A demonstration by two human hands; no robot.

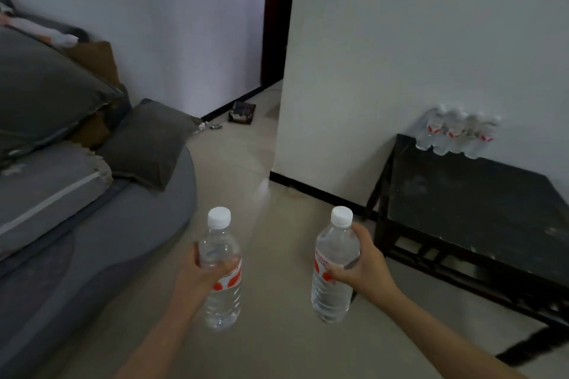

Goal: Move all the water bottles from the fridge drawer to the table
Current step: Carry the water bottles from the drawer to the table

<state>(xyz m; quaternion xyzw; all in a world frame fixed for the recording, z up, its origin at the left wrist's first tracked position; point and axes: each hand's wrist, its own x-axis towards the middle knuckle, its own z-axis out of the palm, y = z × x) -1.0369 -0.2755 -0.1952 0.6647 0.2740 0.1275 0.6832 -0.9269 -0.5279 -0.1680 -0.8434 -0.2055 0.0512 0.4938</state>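
Left hand (pixel 197 274) grips left bottle (pixel 221 308), right hand (pixel 363 264) grips right bottle (pixel 331 301), both wrapped mid-body; risk: crowding the row (pixel 455 135) on the table (pixel 477 209) could topple it.

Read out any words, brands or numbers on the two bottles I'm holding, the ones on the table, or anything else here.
The left bottle, in the left hand: label print too blurred to read.
The right bottle, in the right hand: red label lettering too blurred to read.
The row of bottles on the table: labels too small to read.
The dark box on the floor: nothing legible.
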